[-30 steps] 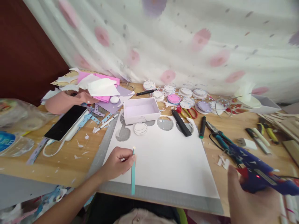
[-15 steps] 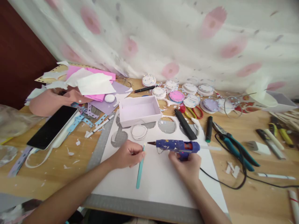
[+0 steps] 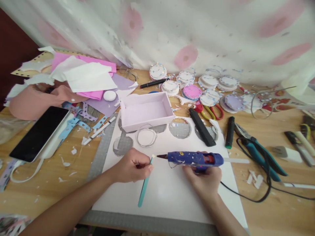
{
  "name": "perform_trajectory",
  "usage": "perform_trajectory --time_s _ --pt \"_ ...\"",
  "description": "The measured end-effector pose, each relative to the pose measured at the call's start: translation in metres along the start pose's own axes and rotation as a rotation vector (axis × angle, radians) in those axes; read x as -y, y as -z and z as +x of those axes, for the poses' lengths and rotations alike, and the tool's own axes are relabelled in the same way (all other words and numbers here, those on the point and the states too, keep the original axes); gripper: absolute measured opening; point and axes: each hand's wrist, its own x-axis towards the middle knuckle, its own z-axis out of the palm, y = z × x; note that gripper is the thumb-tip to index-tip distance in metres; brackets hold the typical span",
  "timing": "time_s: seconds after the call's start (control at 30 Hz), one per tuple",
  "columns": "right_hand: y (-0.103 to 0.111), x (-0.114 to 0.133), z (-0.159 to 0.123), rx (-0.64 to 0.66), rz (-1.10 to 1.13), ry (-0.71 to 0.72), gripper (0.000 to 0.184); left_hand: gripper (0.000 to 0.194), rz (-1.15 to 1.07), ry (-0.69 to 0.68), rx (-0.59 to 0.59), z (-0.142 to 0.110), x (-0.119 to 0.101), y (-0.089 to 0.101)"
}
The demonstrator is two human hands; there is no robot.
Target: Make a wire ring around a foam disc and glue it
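My left hand (image 3: 135, 166) is closed in a pinch around slim teal tweezers (image 3: 143, 191), their wide end slanting down over the white sheet. At their upper tip sits a tiny cream-coloured piece (image 3: 153, 156), too small to name. My right hand (image 3: 206, 180) grips a blue hot glue gun (image 3: 192, 158) from below, fingers wrapped about its handle. The gun's dark nozzle points left, just short of the cream piece. From its back sticks a clear glue stick (image 3: 236, 160). Beneath both hands lies a white sheet (image 3: 169, 200) with round holes cut out.
Behind the hands are a pale lilac box (image 3: 147, 113) and a coil of thin wire (image 3: 146, 136). Several decorated discs (image 3: 192, 92) stand at the back. A black cutter (image 3: 201, 127), marker (image 3: 230, 132) and teal-handled pliers (image 3: 261, 152) lie right; a phone (image 3: 40, 132) lies left.
The view has shifted slightly. The glue gun's nozzle sits a bit farther from my left hand, and the cream piece at the tweezers' tip shows more clearly. Both hands keep their grips.
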Motion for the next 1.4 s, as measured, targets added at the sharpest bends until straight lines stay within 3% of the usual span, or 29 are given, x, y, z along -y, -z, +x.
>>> perform_trajectory --time_s 0.3,0.57,0.83,1.4 --pt "0.0008 -0.0078 0.0002 0.044 0.010 0.055 0.023 0.041 0.020 -0.064 -0.006 0.0016 -0.0009 -0.0005" --pt "0.0016 -0.0068 -0.0005 0.051 -0.028 0.063 0.031 0.041 0.019 0.020 0.039 0.0004 -0.0023 0.0006" --pt "0.0016 -0.0056 -0.0001 0.061 -0.027 0.086 0.033 0.040 0.028 0.020 0.042 0.0021 -0.0050 0.0012" --pt "0.0023 -0.0065 0.0009 0.068 -0.027 0.115 0.025 0.041 0.017 0.028 0.042 0.0023 -0.0062 0.0013"
